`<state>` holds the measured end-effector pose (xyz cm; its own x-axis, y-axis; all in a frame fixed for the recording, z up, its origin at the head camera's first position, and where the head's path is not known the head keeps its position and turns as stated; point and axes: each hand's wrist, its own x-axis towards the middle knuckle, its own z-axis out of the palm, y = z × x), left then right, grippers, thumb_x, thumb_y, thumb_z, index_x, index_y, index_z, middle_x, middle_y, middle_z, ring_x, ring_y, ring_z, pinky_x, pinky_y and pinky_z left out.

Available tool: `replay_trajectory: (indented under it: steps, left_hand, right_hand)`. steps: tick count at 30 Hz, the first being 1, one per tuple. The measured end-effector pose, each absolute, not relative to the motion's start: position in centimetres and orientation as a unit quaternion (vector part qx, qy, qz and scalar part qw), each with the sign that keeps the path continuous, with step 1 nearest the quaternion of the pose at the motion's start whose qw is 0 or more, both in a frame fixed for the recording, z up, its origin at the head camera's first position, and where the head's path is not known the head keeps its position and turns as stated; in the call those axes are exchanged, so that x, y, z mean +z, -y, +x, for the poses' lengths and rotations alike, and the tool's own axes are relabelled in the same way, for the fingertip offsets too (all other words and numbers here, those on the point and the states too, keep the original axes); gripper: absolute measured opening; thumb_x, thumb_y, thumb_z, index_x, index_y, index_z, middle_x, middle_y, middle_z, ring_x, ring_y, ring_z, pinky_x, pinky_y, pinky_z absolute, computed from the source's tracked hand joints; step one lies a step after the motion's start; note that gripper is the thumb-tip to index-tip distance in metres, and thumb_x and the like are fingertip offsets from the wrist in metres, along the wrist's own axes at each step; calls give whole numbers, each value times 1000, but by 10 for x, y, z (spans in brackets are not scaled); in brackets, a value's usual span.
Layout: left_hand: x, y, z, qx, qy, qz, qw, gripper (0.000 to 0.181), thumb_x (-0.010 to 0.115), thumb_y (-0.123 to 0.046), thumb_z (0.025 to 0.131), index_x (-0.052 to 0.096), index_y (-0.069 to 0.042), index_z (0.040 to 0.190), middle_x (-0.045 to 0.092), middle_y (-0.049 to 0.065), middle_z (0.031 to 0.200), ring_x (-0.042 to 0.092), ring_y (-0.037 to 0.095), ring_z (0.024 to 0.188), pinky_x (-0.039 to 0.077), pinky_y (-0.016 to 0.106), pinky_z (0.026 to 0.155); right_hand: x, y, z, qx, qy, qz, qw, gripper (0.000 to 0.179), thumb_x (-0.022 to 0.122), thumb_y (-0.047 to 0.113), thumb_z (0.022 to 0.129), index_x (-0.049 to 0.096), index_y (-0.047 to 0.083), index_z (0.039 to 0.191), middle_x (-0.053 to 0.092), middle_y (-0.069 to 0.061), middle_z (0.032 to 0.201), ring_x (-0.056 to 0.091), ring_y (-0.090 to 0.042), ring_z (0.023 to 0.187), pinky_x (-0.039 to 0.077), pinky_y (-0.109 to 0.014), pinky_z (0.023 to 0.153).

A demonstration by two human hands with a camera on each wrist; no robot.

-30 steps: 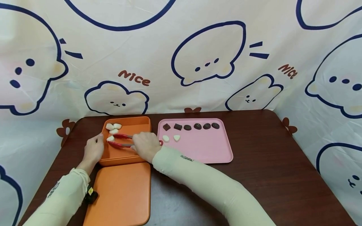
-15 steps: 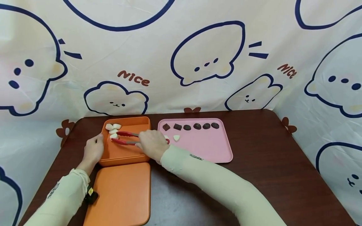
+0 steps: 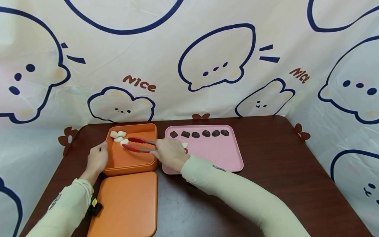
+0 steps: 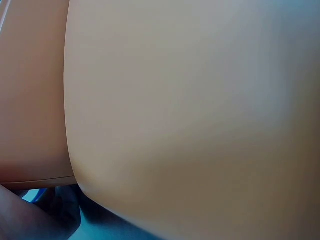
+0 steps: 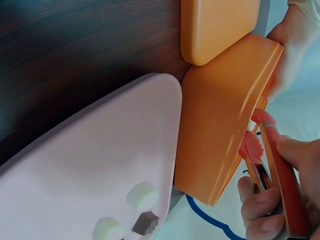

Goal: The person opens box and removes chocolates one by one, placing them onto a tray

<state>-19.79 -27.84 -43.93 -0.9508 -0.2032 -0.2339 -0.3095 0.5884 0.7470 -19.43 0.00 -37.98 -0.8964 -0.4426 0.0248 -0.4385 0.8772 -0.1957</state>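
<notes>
Tongs sit pinched in right fingers (hand partly hiding the pink tray); left fingers grip the orange box.

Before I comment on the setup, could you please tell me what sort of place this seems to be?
Probably a small staged tabletop booth: a cartoon-printed curtain hangs behind and beside a brown table, where a pink tray and an orange box sit.

Dark wood-grain table; pale cartoon-printed sheeting behind, both sides.
</notes>
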Motion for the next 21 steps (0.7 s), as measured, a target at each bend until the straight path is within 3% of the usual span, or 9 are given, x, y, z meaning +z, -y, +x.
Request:
replay_trajectory:
  steps: [12, 21]
  left_hand:
    - [-441, 278, -198, 428, -891, -143, 56, 65, 11, -45, 109, 25, -6, 160, 25, 27, 164, 29, 49, 148, 30, 65, 117]
    - [-439, 278, -198, 428, -889, -147, 64, 65, 10, -44, 109, 21, -7, 161, 21, 26, 165, 24, 51, 149, 27, 66, 119]
  right_hand:
    - [-375, -39, -185, -115, -966, -231, -19, 34, 68, 48, 95, 73, 19, 114, 68, 7, 79, 63, -10, 72, 55, -29, 62]
    - [-373, -69, -177, -148, -959, -240, -33, 28, 67, 48, 96, 70, 20, 97, 59, 7, 68, 58, -10, 66, 47, -30, 54]
